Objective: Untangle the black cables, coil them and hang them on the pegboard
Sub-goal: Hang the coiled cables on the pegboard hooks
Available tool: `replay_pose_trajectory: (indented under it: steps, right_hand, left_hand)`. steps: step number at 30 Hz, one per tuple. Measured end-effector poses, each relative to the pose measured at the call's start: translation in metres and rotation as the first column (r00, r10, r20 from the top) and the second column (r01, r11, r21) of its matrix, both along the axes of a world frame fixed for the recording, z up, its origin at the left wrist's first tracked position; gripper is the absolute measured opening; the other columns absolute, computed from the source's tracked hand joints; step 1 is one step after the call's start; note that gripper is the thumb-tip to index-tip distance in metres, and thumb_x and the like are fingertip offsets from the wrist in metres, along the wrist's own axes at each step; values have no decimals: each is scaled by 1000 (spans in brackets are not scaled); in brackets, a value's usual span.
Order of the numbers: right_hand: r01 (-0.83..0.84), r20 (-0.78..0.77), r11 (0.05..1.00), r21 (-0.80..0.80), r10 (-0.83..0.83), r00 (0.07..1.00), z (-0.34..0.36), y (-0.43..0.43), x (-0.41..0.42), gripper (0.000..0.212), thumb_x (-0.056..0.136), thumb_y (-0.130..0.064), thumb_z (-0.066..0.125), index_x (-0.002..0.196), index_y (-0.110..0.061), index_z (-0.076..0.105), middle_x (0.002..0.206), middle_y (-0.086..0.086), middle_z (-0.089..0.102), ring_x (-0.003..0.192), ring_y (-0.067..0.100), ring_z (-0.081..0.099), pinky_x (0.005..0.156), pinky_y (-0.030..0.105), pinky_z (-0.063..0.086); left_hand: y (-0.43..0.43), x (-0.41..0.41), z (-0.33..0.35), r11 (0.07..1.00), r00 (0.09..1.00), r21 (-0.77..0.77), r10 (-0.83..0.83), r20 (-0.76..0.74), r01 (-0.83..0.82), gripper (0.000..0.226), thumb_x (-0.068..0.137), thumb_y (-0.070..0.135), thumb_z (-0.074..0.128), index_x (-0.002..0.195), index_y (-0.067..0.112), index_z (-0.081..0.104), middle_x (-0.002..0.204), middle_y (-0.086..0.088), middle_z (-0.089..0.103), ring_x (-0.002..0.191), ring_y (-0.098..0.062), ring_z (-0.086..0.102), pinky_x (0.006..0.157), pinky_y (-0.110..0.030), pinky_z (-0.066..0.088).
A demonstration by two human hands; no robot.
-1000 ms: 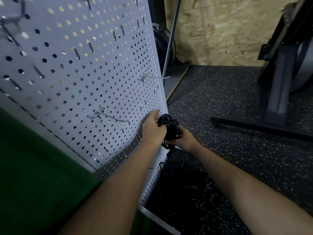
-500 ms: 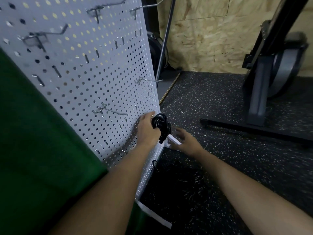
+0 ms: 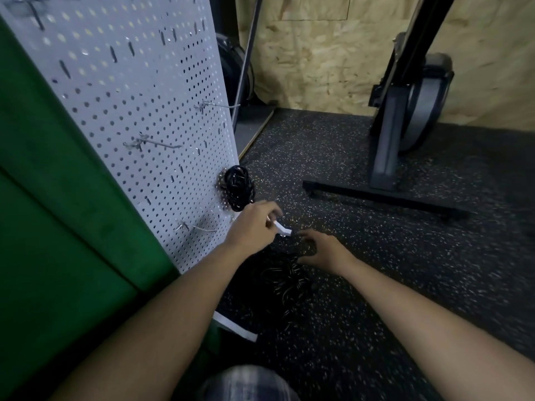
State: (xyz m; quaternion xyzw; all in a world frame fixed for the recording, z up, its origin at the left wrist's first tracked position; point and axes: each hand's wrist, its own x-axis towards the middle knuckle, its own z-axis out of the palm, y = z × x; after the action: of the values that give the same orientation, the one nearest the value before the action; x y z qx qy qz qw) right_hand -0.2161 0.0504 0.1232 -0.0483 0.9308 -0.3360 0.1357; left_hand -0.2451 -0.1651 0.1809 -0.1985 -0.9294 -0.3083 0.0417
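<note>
One coiled cable (image 3: 238, 188) hangs on a hook at the pegboard's (image 3: 139, 117) lower right edge, so that round looks finished. Both hands are empty and apart: the left hand (image 3: 254, 227) just below the coil, fingers loosely curled, the right hand (image 3: 321, 250) open over the tangled pile (image 3: 278, 279) on the floor. Next, I'd guess, comes pulling one strand free.

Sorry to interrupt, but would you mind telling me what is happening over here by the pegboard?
A person is tidying black cables. One coiled cable hangs at the right edge of the white pegboard. The left hand is just below it, empty and open. The right hand reaches, open, toward the tangled pile on the floor.
</note>
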Motion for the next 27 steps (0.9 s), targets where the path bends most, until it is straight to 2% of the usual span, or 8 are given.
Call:
replay_pose_trajectory:
  steps: [3, 8, 10, 14, 16, 21, 24, 27]
  right_hand:
    - [-10, 17, 999, 30, 9, 1000, -16, 5, 9, 72, 86, -25, 83, 150, -22, 51, 137, 1, 65, 121, 17, 62, 95, 20, 45]
    - [-40, 67, 998, 52, 37, 997, -52, 10, 22, 66, 87, -23, 81, 147, -20, 53, 137, -1, 65, 125, 16, 60, 102, 24, 46]
    - [-48, 80, 997, 59, 43, 996, -64, 12, 24, 65, 88, -20, 80, 147, -19, 53, 135, -1, 66, 122, 14, 62, 96, 17, 45]
    - [-28, 80, 997, 65, 23, 996, -75, 15, 25, 64, 87, -18, 80, 146, -20, 54, 132, -3, 67, 118, 11, 62, 85, 9, 42]
    - [-12, 52, 998, 54, 9, 999, -74, 14, 25, 68, 85, -17, 80, 147, -22, 52, 137, -2, 62, 124, 14, 59, 93, 14, 43]
    - [-37, -33, 998, 59, 39, 999, -53, 6, 25, 83, 85, -22, 81, 157, -26, 39, 154, -2, 45, 142, 19, 44, 118, 30, 35]
    - [-130, -82, 976, 176, 146, 986, -32, 1, 25, 101, 79, -32, 85, 161, -33, 26, 163, -6, 30, 148, 20, 32, 121, 46, 31]
    - [-202, -105, 946, 253, 234, 967, -10, -5, 26, 108, 75, -39, 87, 162, -35, 22, 164, -7, 27, 149, 21, 29, 121, 45, 24]
  left_hand:
    - [2, 7, -47, 986, 956, -167, 21, 291, 29, 29, 87, 19, 77, 115, 20, 74, 103, 0, 74, 95, -18, 71, 91, -40, 60]
    - [-1, 21, -127, 944, 820, -328, 163, 549, 31, 83, 76, 52, 87, 144, 20, 52, 136, -7, 60, 123, -28, 61, 104, -45, 52]
    - [1, 24, -147, 954, 817, -300, 198, 542, -32, 88, 73, 54, 89, 143, 20, 49, 136, -8, 59, 123, -29, 60, 102, -46, 52]
    - [4, 25, -156, 973, 831, -182, 218, 511, -144, 75, 73, 35, 93, 134, 18, 54, 128, -8, 60, 110, -26, 64, 91, -38, 57]
    - [4, 22, -146, 979, 857, -144, 194, 477, -142, 63, 73, 29, 92, 126, 18, 61, 120, -4, 61, 102, -23, 65, 83, -35, 58]
    - [3, 27, -106, 979, 930, -201, 88, 358, -15, 57, 70, 25, 91, 120, 22, 65, 116, -3, 58, 107, -20, 55, 89, -37, 54]
    - [2, 30, -73, 983, 955, -179, 15, 297, 40, 60, 65, 27, 92, 119, 27, 66, 114, 3, 59, 107, -19, 60, 89, -33, 52]
    - [1, 32, -31, 980, 954, -156, -70, 291, 120, 61, 65, 23, 91, 121, 29, 67, 120, 7, 62, 111, -12, 60, 97, -31, 53]
